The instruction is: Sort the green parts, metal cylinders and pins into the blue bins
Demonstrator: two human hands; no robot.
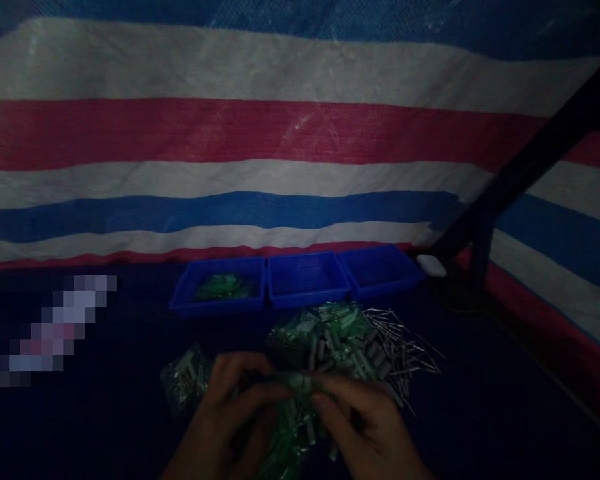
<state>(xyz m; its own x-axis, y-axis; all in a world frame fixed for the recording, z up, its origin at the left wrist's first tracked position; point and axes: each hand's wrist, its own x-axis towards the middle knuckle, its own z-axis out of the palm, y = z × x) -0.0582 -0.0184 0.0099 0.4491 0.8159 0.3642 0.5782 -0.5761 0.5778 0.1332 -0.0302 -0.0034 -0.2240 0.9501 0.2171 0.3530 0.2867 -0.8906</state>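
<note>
left hand (240,393) and right hand (363,413) pinching a greenish bag (286,433), messy parts pile (353,340) crowding in before three blue bins (307,277), striped tarp (280,133) behind

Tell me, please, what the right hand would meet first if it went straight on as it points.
Most likely the left hand, across the bag between them, though depth is unclear.

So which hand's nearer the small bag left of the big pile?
Left. The left hand is just right of the small bag; the right hand is farther right, on the near side of the big pile.
</note>
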